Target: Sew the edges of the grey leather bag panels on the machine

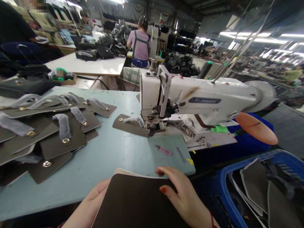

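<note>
A dark brown panel [137, 202] with rounded corners and a pale backing is held upright near me, at the table's front edge. My left hand [98, 191] grips its left edge, fingers hidden behind it. Over its top right corner curves my right hand [182, 190], closed loosely on the panel with the thumb in front. Beyond stands a white sewing machine [197, 95]. Under its needle area lies another brown panel [129, 126] with a plastic-wrapped handle. Pink thread snips [163, 149] rest on the table before the machine.
Several brown panels with wrapped handles [64, 133] are heaped on the left of the pale blue table [104, 152]. At right stands a blue basket [224, 183] holding more panels. An orange disc [256, 128] sits under the machine's right end. Another person [140, 44] sits farther back.
</note>
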Demonstrator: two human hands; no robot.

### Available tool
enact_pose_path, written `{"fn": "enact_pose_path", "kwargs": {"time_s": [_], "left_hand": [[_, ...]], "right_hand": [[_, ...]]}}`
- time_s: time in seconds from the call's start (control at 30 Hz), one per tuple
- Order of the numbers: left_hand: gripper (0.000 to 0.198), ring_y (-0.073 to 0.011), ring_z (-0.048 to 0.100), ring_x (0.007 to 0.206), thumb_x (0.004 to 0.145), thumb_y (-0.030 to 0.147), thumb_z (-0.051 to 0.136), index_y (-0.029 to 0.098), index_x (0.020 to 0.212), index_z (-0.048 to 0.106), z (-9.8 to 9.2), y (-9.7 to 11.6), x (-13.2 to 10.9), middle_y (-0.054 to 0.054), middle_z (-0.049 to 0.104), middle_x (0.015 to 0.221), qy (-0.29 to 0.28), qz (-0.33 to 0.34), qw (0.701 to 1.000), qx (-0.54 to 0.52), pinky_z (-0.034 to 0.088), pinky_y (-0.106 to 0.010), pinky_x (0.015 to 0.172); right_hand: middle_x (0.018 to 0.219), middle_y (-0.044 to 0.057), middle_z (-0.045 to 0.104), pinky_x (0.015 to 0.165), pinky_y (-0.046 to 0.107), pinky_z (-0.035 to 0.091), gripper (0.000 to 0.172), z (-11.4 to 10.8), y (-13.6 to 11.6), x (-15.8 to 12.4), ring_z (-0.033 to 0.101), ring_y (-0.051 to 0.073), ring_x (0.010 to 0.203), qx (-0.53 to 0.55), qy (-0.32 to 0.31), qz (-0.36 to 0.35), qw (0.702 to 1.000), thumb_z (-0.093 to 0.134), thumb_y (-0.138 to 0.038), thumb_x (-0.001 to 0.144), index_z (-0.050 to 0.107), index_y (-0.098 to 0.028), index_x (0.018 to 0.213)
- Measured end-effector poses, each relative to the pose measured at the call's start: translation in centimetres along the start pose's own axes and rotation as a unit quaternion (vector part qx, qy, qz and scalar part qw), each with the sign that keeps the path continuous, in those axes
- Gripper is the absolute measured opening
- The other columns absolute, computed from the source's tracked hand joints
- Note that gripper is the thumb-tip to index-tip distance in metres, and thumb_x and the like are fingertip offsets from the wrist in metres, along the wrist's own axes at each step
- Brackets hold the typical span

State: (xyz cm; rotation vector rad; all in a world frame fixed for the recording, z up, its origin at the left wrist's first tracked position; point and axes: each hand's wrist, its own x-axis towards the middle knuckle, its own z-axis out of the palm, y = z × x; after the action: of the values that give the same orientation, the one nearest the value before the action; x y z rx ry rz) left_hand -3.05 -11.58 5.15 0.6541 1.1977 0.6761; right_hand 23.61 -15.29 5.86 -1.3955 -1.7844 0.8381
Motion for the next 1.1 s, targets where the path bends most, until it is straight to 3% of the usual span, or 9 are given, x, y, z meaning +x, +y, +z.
{"fn": "enact_pose_path", "kwargs": {"time_s": [0.1, 0.2, 0.27, 0.43, 0.67, 0.87, 0.97, 1.1], "left_hand": [[0.044, -0.0220, 0.069, 0.072, 0.066, 0.057, 0.080, 0.020, 0.090, 0.075, -0.9, -0.3, 0.9, -0.005, 0.077, 0.082, -0.043, 0.049, 0.996, 0.060, 0.055, -0.026, 0.063], [0.048, -0.0213, 0.070, 0.072, 0.067, 0.051, 0.081, 0.022, 0.103, 0.067, -2.3, -0.9, 1.8, -0.003, 0.076, 0.083, 0.052, 0.147, 0.982, 0.104, 0.056, -0.024, 0.063], [0.045, -0.0201, 0.070, 0.075, 0.069, 0.053, 0.080, 0.023, 0.099, 0.067, -2.9, -1.3, 2.0, -0.003, 0.076, 0.089, 0.094, 0.177, 0.972, 0.120, 0.055, -0.021, 0.064], [0.040, -0.0256, 0.065, 0.110, 0.078, 0.058, 0.068, 0.022, 0.092, 0.077, -2.7, -1.9, 1.4, -0.006, 0.075, 0.111, 0.073, 0.168, 0.973, 0.143, 0.051, -0.020, 0.089], [0.034, -0.0255, 0.068, 0.098, 0.071, 0.054, 0.078, 0.023, 0.084, 0.079, -1.4, -2.4, 1.2, -0.004, 0.075, 0.109, 0.132, 0.142, 0.968, 0.159, 0.055, -0.022, 0.077], [0.035, -0.0213, 0.066, 0.097, 0.070, 0.053, 0.079, 0.023, 0.087, 0.077, -0.9, -3.4, 0.9, -0.001, 0.075, 0.106, 0.177, 0.127, 0.967, 0.134, 0.052, -0.018, 0.073], [0.034, -0.0212, 0.065, 0.097, 0.070, 0.052, 0.080, 0.024, 0.088, 0.076, -0.4, -3.6, 0.5, 0.000, 0.074, 0.104, 0.193, 0.139, 0.961, 0.139, 0.052, -0.018, 0.075], [0.033, -0.0242, 0.065, 0.097, 0.071, 0.054, 0.077, 0.022, 0.078, 0.075, 0.1, -3.4, 0.1, -0.002, 0.073, 0.109, 0.186, 0.174, 0.944, 0.209, 0.051, -0.024, 0.088]], "right_hand": [[0.096, 0.008, 0.076, 0.079, 0.031, 0.053, 0.039, 1.6, 0.4, 0.4, 0.070, 0.023, 0.087, -0.028, -0.038, 0.035, 0.998, 0.049, -0.050, 0.099, 0.073, -0.020, 0.107], [0.097, 0.007, 0.076, 0.079, 0.028, 0.053, 0.040, 2.6, 1.0, 0.2, 0.071, 0.022, 0.089, 0.012, -0.009, 0.068, 0.998, 0.050, -0.052, 0.098, 0.074, -0.020, 0.106], [0.099, 0.007, 0.076, 0.080, 0.028, 0.053, 0.039, 2.9, 1.4, 0.0, 0.071, 0.022, 0.091, 0.030, 0.009, 0.079, 0.996, 0.053, -0.051, 0.097, 0.074, -0.020, 0.107], [0.100, 0.009, 0.077, 0.082, 0.028, 0.053, 0.034, 3.2, 1.8, -0.2, 0.072, 0.023, 0.092, 0.063, 0.025, 0.075, 0.995, 0.056, -0.046, 0.097, 0.076, -0.020, 0.108], [0.094, 0.007, 0.076, 0.076, 0.026, 0.051, 0.031, 3.8, 2.3, -0.1, 0.070, 0.019, 0.085, 0.150, -0.016, 0.034, 0.988, 0.055, -0.042, 0.098, 0.077, -0.021, 0.106], [0.072, 0.005, 0.068, 0.063, 0.023, 0.046, 0.048, 3.8, 2.7, 0.0, 0.061, 0.015, 0.066, 0.164, -0.035, 0.033, 0.985, 0.050, -0.052, 0.098, 0.076, -0.014, 0.085], [0.074, 0.006, 0.068, 0.064, 0.023, 0.045, 0.052, 3.6, 2.8, 0.0, 0.061, 0.015, 0.068, 0.129, -0.041, 0.034, 0.990, 0.043, -0.051, 0.101, 0.074, -0.013, 0.085], [0.091, 0.009, 0.074, 0.075, 0.026, 0.047, 0.046, 3.7, 2.4, 0.4, 0.068, 0.019, 0.082, 0.077, -0.051, 0.018, 0.996, 0.046, -0.052, 0.100, 0.073, -0.015, 0.104]]}}
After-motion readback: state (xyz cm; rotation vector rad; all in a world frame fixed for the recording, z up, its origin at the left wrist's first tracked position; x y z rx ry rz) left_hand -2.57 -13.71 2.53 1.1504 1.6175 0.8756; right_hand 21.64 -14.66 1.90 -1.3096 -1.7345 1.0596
